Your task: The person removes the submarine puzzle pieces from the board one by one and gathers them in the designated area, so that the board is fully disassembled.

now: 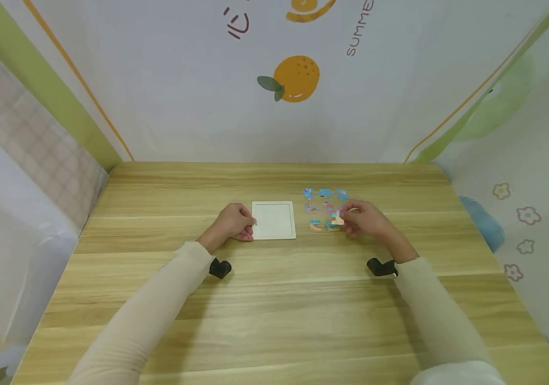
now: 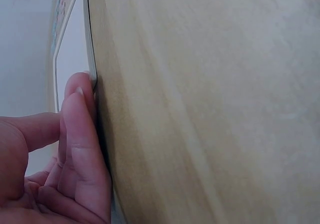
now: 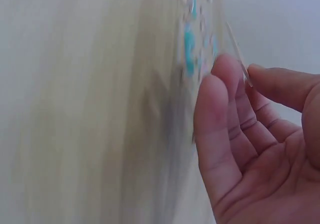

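A square, pale puzzle tray (image 1: 274,220) with a raised rim lies flat on the table. At its left edge, my left hand (image 1: 236,220) grips the rim between thumb and fingers; the left wrist view shows the fingers (image 2: 80,119) against the tray's corner. To the tray's right, several colourful jigsaw pieces (image 1: 325,192) lie spread in loose rows. Above the lower right ones, my right hand (image 1: 365,218) pinches one jigsaw piece (image 1: 337,219) between thumb and fingertips. In the right wrist view that piece (image 3: 238,52) appears edge-on, lifted off the table.
The wood-grain table (image 1: 274,310) reaches back to a white curtain (image 1: 197,107) printed with oranges. More printed cloth hangs at both sides. Black wrist-camera mounts (image 1: 220,268) sit under both wrists.
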A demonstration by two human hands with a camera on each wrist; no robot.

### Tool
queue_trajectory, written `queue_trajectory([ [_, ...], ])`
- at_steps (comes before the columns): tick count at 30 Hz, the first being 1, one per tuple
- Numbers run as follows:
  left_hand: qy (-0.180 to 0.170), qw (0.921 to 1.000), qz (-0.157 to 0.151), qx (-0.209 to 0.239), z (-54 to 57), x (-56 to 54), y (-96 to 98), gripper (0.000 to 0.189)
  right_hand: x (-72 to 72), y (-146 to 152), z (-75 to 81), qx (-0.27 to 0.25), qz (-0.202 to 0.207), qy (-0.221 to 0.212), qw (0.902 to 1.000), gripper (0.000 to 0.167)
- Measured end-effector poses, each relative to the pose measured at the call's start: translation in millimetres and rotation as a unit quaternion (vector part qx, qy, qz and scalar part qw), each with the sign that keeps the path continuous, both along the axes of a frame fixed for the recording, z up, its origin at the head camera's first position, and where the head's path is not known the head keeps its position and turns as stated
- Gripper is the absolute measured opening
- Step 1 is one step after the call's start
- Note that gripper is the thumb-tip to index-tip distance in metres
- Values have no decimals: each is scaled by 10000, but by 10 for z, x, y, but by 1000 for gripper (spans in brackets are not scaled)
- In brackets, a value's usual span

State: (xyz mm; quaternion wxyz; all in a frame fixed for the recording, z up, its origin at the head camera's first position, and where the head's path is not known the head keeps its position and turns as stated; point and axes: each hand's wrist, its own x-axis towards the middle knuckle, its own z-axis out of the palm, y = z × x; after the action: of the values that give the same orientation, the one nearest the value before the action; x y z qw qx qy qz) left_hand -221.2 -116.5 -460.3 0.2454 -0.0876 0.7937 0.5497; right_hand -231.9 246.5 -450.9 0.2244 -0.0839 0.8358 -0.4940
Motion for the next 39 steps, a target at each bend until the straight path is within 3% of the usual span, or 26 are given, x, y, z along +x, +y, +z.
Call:
queue_trajectory([
  [8,1,10000,-24,-59,24,-5,-20,13,25,305,-45,189,-247,-95,9995,29],
  [19,-22,10000,-45,29,13,-18,-32,13,36,277,-142,880,-315,159,9955,25],
  [25,-64,9999,-56,125,12,-23,-34,14,40,261,-181,953,-385,247,9944,24],
  [31,-186,9993,-66,325,9,-18,-45,16,75,250,-119,988,-362,300,9940,26],
  [35,-215,9985,-165,469,22,15,-78,18,98,247,-34,1237,-153,703,9897,27],
  [39,122,9982,-357,471,41,117,-163,23,184,189,122,1802,163,1488,9722,30],
])
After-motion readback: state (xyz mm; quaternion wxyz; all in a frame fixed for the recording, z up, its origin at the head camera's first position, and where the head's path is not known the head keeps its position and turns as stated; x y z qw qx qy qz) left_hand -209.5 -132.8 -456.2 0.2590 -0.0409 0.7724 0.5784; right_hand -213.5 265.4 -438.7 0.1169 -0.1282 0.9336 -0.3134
